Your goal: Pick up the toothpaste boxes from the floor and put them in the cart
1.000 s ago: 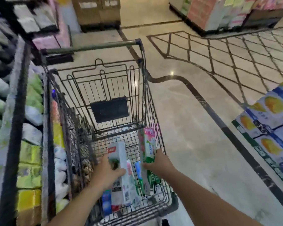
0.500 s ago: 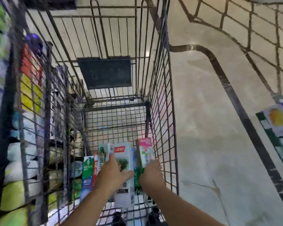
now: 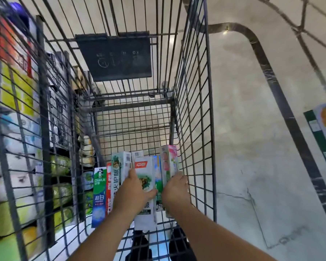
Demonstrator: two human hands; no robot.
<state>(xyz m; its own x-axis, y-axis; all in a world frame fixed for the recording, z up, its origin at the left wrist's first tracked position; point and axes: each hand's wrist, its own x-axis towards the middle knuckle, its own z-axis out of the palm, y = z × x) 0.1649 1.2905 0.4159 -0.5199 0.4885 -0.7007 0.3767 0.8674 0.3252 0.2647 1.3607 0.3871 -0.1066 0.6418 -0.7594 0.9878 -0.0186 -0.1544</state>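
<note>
Both hands are down inside the cart (image 3: 194, 113): the left hand (image 3: 134, 193) grips a white box (image 3: 145, 178), the right hand (image 3: 175, 187) a pink box (image 3: 168, 162). Other boxes (image 3: 99, 194) stand just left of them; releasing remains.

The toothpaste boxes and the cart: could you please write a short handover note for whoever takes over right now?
Left hand: low inside the grey wire shopping cart, fingers round the white toothpaste box with a red logo.
Right hand: grips the pink-and-white toothpaste box by the cart's right wall.
Already in the cart: the green Darlie toothpaste box, a red-and-white box and a green-and-white box, lined up left of the held ones.
Done: these boxes are inside the basket.
Left: release both held boxes, withdraw the hands. The floor in view shows no boxes; check outside it.
</note>
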